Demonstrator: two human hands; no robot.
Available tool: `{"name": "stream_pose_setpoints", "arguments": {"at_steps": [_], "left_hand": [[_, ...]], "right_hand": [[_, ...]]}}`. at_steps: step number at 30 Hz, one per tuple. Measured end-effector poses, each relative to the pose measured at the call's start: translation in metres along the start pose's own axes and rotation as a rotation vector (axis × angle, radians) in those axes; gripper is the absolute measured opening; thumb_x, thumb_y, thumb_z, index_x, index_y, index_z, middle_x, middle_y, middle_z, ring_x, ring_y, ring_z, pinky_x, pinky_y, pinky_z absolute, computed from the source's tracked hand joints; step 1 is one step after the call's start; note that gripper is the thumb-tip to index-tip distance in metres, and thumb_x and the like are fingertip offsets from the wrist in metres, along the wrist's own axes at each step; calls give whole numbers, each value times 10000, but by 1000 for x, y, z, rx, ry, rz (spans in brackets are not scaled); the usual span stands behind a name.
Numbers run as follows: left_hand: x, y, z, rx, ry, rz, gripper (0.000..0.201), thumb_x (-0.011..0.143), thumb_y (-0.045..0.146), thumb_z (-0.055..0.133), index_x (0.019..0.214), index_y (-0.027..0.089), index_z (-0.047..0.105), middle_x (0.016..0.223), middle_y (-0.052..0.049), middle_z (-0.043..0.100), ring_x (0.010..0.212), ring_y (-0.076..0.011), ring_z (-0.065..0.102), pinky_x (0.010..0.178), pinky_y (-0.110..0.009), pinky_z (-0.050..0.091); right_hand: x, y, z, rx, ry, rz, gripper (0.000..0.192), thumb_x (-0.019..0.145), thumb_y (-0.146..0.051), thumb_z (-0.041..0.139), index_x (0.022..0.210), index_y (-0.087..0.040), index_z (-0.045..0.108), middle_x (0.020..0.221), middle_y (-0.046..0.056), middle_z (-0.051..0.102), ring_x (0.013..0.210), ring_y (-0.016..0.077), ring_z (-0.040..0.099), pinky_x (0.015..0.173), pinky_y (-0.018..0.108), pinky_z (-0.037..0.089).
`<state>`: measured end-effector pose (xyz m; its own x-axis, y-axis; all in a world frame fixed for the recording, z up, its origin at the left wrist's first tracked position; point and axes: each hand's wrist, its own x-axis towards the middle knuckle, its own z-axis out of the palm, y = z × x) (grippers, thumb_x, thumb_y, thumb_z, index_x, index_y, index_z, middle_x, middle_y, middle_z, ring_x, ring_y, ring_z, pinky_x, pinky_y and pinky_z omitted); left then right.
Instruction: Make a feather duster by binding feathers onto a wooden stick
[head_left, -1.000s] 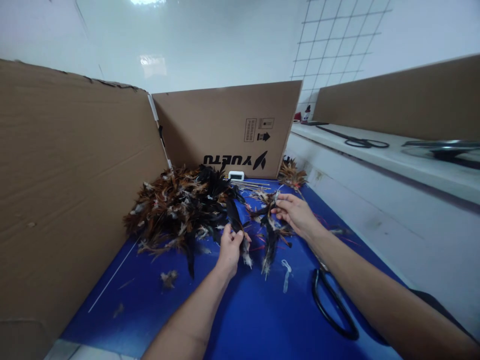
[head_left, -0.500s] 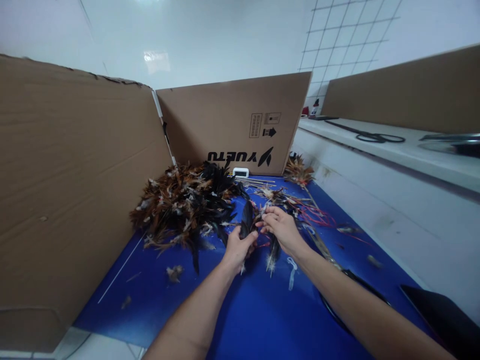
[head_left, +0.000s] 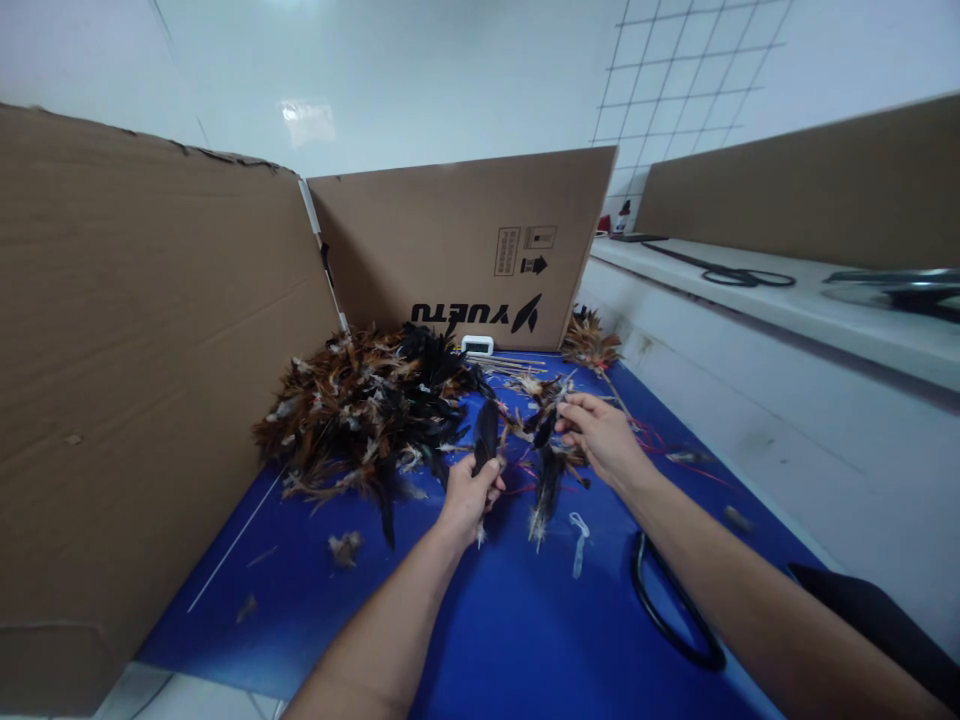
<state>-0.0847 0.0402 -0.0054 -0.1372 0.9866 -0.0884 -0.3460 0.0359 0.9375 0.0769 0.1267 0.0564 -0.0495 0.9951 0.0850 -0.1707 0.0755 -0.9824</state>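
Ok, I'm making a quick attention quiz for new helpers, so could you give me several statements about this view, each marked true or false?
1. The left hand holds a black feather. True.
2. The big feather pile lies to the right of both hands. False: it lies to their left.
3. The scissors rest on the white shelf. True.
4. The tabletop is green. False: it is blue.
5. The large lettering on the cardboard panel appears upside down. True.
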Motion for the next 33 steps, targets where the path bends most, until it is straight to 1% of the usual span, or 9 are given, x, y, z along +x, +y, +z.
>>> {"name": "stream_pose_setpoints", "arguments": {"at_steps": [5, 9, 16, 19, 22, 25, 27, 30, 33], "left_hand": [[-1, 1, 0, 0, 5, -10, 345, 666, 453, 660, 718, 142, 518, 532, 39, 496, 366, -27, 335, 342, -156, 173], [-2, 2, 0, 20, 8, -9, 332, 673, 443, 652, 754, 142, 535, 553, 38, 505, 379, -33, 357, 346, -150, 188], [-2, 3, 0, 51, -2, -6, 319, 691, 437, 643, 722, 146, 516, 548, 38, 500, 381, -30, 351, 347, -148, 194], [-1, 1, -1, 64, -3, 0, 313, 707, 436, 630, 747, 148, 516, 552, 37, 506, 383, -34, 352, 344, -148, 202], [0, -1, -1, 71, 11, -3, 315, 703, 438, 633, 736, 150, 511, 554, 35, 510, 381, -34, 353, 341, -148, 202], [1, -2, -1, 72, 13, -6, 319, 699, 439, 637, 738, 148, 511, 558, 33, 513, 385, -34, 358, 342, -145, 204], [1, -1, -2, 61, 6, -3, 321, 699, 436, 641, 754, 148, 513, 564, 31, 518, 389, -34, 360, 342, -144, 205], [0, 0, -2, 62, 2, 7, 322, 701, 435, 642, 757, 145, 514, 562, 31, 516, 389, -34, 358, 342, -144, 206], [-1, 3, -1, 55, 19, 24, 328, 701, 436, 644, 788, 145, 521, 565, 34, 516, 390, -36, 360, 342, -145, 211]], "right_hand": [[12, -28, -25, 38, 34, -19, 248, 553, -268, 700, 712, -192, 526, 534, -49, 500, 472, 95, 495, 356, 176, 319], [24, -39, -55, -90, 103, -61, 205, 558, -260, 660, 712, -189, 544, 586, -42, 518, 477, 86, 454, 389, 194, 300], [24, -70, -102, -180, 241, -197, 80, 610, -179, 596, 599, -209, 522, 641, 25, 602, 670, 173, 553, 638, 299, 411], [19, -80, -112, -129, 242, -152, 81, 617, -189, 570, 614, -228, 498, 617, 36, 598, 614, 178, 554, 592, 316, 432], [17, -79, -116, -112, 223, -72, 156, 579, -188, 580, 691, -241, 485, 554, -7, 552, 467, 137, 489, 442, 269, 383], [11, -65, -108, -175, 91, 20, 230, 567, -209, 594, 766, -242, 483, 501, -60, 485, 355, 70, 326, 354, 196, 202], [4, -52, -96, -301, -41, 71, 206, 620, -280, 587, 802, -231, 504, 475, -86, 419, 351, 52, 263, 365, 186, 152], [-9, -32, -71, -641, -351, -24, 228, 667, -350, 607, 833, -196, 577, 578, -48, 515, 482, 90, 437, 449, 209, 308], [-20, -14, -48, -922, -718, -194, 243, 668, -271, 628, 889, -173, 635, 822, 16, 631, 750, 162, 568, 676, 266, 420]]}}
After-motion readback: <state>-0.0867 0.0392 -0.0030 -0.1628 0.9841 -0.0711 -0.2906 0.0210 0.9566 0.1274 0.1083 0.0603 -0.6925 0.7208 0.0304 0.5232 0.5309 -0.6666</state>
